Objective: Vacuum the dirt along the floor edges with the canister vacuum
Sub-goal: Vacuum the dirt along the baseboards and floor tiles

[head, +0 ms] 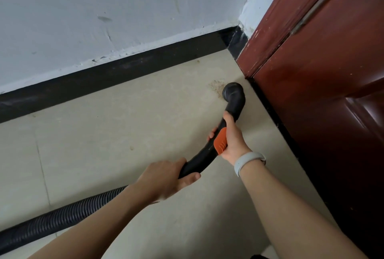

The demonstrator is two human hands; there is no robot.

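Observation:
A curved black vacuum handle tube [202,158] with an orange slider [220,141] points toward the corner near the door. Its round black nozzle end [233,92] sits just right of a small patch of brown dirt [216,88] on the beige floor. My right hand [232,139] grips the tube at the orange slider, a grey band on its wrist. My left hand [166,179] grips the tube lower down, where the black ribbed hose [62,217] joins and runs off to the lower left. The canister is out of view.
A white wall [104,19] with a black skirting board [116,73] runs along the far floor edge. A dark red door [332,61] with a black threshold strip [270,109] closes the right side. Small specks lie near the skirting [197,61]. Beige tiled floor [104,134] spreads to the left.

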